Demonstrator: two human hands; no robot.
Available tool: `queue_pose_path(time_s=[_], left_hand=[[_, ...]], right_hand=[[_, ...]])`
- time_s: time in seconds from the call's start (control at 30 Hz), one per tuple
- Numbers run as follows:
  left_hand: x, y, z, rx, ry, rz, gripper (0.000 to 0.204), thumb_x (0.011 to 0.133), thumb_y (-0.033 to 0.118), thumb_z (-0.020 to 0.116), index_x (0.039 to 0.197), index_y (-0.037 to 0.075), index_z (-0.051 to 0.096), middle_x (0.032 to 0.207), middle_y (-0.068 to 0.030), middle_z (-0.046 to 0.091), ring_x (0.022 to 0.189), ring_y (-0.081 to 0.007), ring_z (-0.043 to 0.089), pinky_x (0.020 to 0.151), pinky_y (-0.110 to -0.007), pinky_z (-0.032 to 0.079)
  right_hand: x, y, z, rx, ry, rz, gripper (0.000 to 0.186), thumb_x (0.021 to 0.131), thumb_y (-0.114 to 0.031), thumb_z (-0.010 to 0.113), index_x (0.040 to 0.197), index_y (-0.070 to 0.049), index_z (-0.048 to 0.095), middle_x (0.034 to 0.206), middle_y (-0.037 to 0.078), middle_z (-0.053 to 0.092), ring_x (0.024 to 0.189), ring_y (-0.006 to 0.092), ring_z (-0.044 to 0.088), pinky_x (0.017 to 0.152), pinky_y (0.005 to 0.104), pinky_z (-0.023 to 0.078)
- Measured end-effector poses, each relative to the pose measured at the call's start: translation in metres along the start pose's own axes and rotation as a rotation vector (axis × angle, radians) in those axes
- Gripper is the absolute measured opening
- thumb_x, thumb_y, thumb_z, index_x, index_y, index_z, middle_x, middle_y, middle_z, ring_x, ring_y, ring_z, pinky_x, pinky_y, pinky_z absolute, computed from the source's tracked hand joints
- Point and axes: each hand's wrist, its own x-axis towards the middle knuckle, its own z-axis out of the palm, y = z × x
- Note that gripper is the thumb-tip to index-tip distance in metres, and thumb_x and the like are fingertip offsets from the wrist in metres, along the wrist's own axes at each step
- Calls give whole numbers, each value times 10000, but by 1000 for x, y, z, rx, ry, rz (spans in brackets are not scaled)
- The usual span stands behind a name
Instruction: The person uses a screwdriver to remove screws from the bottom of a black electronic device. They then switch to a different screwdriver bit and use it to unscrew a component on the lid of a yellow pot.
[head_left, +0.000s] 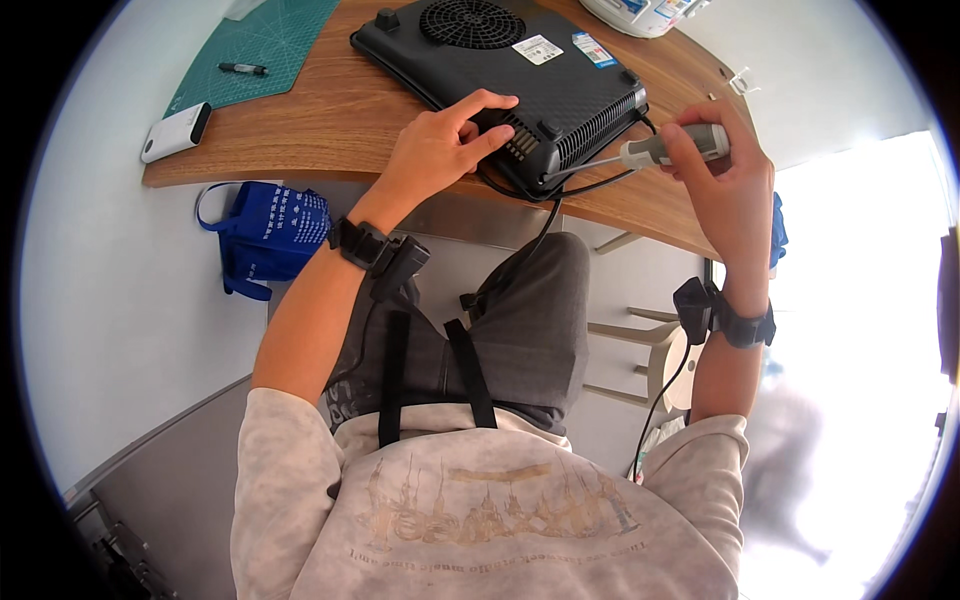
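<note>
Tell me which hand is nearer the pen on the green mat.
Left. The left hand touches the black appliance, right of the pen; the right hand, holding a screwdriver, is farther right.

Mottled beige shirt, black wristbands

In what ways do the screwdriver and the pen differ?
The screwdriver is held in the right hand; the pen lies on the green cutting mat. The screwdriver has a thick grey and white handle; the pen has a slim, mostly dark barrel. Both are long and narrow.
</note>
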Motion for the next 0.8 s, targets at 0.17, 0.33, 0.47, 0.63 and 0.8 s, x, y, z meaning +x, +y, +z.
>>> queue_pose_path(time_s=[0.17, 0.33, 0.47, 0.63, 0.8], left_hand=[[1, -1, -1, 0, -4, -13, 343, 960, 423, 641, 1266, 267, 632, 532, 26, 507, 468, -109, 468, 508, -269, 370], [0, 3, -2, 22, -1, -15, 340, 960, 420, 641, 1265, 272, 631, 534, 26, 509, 473, -111, 475, 510, -273, 374], [0, 4, -1, -15, -8, -11, 336, 960, 416, 641, 1263, 272, 631, 533, 23, 511, 476, -116, 487, 509, -277, 378], [-1, 0, -1, 27, 5, -16, 334, 960, 412, 640, 1262, 269, 632, 529, 17, 509, 475, -123, 494, 502, -279, 380], [-1, 3, -1, 53, 0, -3, 334, 962, 415, 636, 1259, 265, 633, 526, 18, 503, 466, -124, 482, 498, -283, 376]], right_hand=[[-4, -13, 0, 252, -1, -146, 257, 893, -157, 703, 1103, -29, 628, 1043, 85, 666, 769, 102, 647, 620, 226, 506], [2, -28, 7, 100, 101, -357, 246, 896, 6, 640, 1135, -38, 678, 1126, 80, 673, 824, 134, 673, 687, 252, 577], [4, -31, -6, 25, 41, -444, 275, 891, 39, 647, 1140, -54, 720, 1152, 81, 694, 849, 153, 694, 735, 261, 601], [8, -38, -16, 30, -86, -299, 276, 916, -15, 669, 1187, -52, 706, 1124, 73, 703, 873, 144, 702, 750, 256, 575], [11, -43, -15, -189, 12, -356, 179, 886, -135, 757, 1026, -28, 724, 845, 38, 692, 676, 89, 616, 610, 236, 495]])
